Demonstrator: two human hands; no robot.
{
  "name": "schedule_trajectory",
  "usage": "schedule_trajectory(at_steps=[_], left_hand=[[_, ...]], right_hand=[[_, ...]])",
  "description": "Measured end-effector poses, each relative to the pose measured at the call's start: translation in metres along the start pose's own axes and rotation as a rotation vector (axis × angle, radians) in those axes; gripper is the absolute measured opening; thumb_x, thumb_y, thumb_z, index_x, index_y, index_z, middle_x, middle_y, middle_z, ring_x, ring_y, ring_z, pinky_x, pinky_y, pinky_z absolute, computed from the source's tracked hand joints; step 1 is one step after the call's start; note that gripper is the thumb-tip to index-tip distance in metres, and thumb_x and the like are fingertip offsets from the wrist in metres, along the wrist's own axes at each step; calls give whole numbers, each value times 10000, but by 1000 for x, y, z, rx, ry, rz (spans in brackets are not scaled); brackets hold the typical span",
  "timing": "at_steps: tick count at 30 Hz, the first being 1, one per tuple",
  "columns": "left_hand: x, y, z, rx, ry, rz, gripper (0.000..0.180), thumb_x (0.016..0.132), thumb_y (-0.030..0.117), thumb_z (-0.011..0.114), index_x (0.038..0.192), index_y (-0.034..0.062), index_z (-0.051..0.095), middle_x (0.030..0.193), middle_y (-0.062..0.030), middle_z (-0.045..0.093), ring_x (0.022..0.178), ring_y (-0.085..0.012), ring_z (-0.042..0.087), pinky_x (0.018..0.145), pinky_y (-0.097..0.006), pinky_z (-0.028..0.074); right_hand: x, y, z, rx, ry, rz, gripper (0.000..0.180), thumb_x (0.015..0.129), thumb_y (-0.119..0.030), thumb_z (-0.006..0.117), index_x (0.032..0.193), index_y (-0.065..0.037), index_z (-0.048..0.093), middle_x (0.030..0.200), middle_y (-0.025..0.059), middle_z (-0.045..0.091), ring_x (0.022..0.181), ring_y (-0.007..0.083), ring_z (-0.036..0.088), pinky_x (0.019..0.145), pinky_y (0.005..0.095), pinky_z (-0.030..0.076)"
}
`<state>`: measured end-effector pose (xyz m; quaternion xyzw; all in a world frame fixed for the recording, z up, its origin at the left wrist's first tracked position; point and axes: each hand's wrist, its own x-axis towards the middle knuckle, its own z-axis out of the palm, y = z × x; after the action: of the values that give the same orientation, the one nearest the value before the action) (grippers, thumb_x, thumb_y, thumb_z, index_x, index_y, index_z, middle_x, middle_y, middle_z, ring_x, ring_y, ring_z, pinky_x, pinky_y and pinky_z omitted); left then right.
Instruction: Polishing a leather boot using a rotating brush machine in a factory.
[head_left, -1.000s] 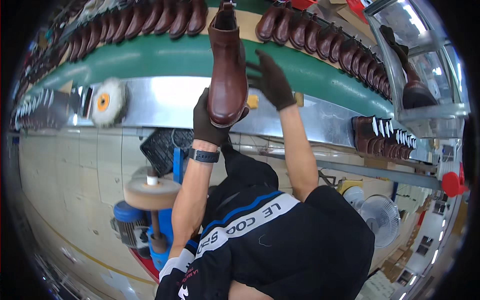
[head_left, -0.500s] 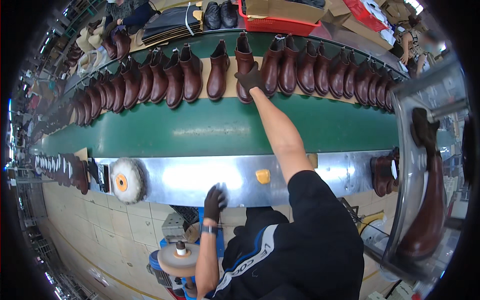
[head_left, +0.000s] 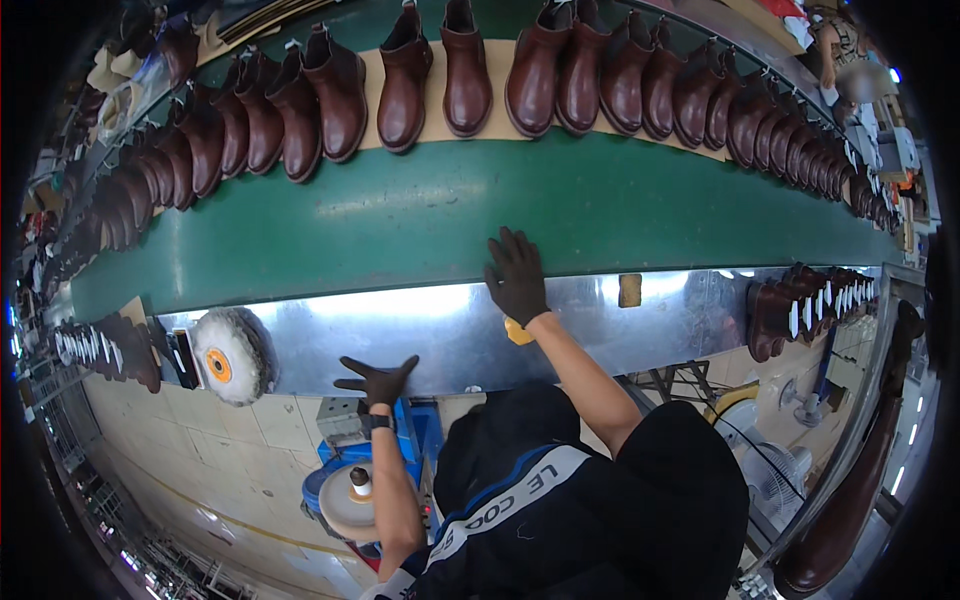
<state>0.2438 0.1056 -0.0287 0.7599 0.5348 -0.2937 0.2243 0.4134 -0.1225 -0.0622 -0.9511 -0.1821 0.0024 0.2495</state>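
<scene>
My right hand (head_left: pixel 518 277), in a dark glove, is open with its fingers pointing forward, over the near edge of the green work surface (head_left: pixel 330 240). Its wrist partly covers a small yellow block (head_left: pixel 516 332) on the metal ledge (head_left: pixel 430 335). My left hand (head_left: pixel 378 381), also gloved, is open with fingers spread over the ledge's front edge, holding nothing. Beyond the green surface stands a brown ankle boot (head_left: pixel 467 85), beside another brown boot (head_left: pixel 403 90), in a long curved row of similar boots on tan board.
A fluffy white buffing wheel (head_left: pixel 230 357) with an orange centre is at the ledge's left. A round grinding disc (head_left: pixel 345 507) sits below my left forearm. A tan block (head_left: pixel 629 291) lies to the right. More boots (head_left: pixel 775 315) stand at the ledge's right end.
My right hand has let go of a boot in the row and drawn back toward me to the ledge. My left hand has moved left and spread its fingers. The view has shifted.
</scene>
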Motion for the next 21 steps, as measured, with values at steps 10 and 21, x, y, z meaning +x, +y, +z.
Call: schedule_trajectory(at_steps=[10, 21], left_hand=[[17, -19, -2, 1, 37, 1, 1454, 443, 596, 772, 1313, 100, -282, 1261, -365, -332, 1198, -602, -121, 913, -622, 290], [7, -3, -11, -37, -30, -51, 1462, 434, 595, 775, 1306, 118, -297, 1274, -355, -321, 1194, -624, -27, 907, -610, 317]], right_hand=[[-7, 9, -12, 57, 154, 5, 270, 719, -137, 600, 974, -49, 583, 1172, 100, 521, 1093, 289, 477, 901, 406, 383], [-7, 13, -9, 30, 166, 20, 261, 714, -131, 599, 963, -53, 585, 1165, 96, 522, 1089, 284, 478, 902, 407, 382]])
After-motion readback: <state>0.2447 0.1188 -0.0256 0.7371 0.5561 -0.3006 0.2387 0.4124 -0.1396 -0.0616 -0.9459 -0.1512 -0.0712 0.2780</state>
